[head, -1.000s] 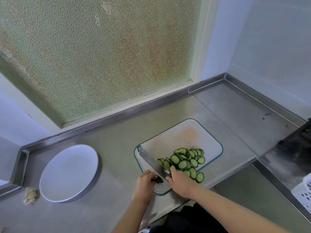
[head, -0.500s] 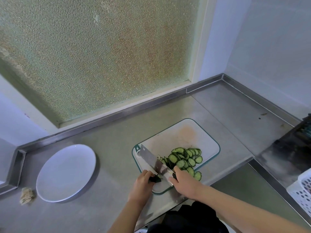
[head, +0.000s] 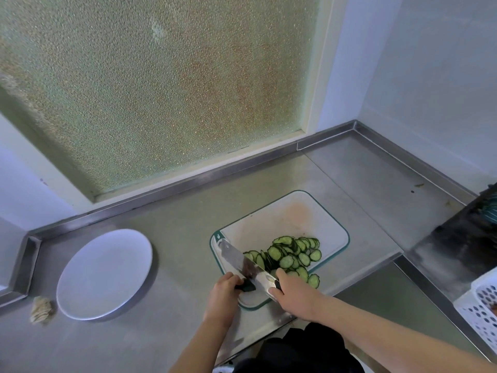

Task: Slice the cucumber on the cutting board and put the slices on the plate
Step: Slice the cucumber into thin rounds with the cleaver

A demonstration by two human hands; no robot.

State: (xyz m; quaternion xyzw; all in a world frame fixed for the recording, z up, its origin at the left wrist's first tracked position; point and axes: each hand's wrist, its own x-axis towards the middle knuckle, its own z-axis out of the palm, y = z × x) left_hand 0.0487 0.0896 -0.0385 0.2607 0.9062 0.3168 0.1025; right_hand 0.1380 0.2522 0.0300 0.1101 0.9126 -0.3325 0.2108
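Several green cucumber slices [head: 291, 255] lie heaped on the near half of the white cutting board [head: 285, 219] with its teal rim. A wide steel knife [head: 243, 261] lies tilted along the pile's left side, its edge against the slices. My left hand [head: 224, 296] is shut on the knife's black handle at the board's near corner. My right hand [head: 294, 292] is cupped at the near end of the blade, thumb against the closest slices, holding nothing. The white plate [head: 103, 273] sits bare on the counter, well left of the board.
The steel counter [head: 183, 238] has a raised rim along the frosted window and walls. A crumpled beige scrap [head: 41, 309] lies by the plate. On the right are a dark stove area [head: 465, 246] and a white perforated basket [head: 484, 305].
The knife has slid right against the slices and the pile has bunched closer to the blade. My right hand stays at the blade's near end.
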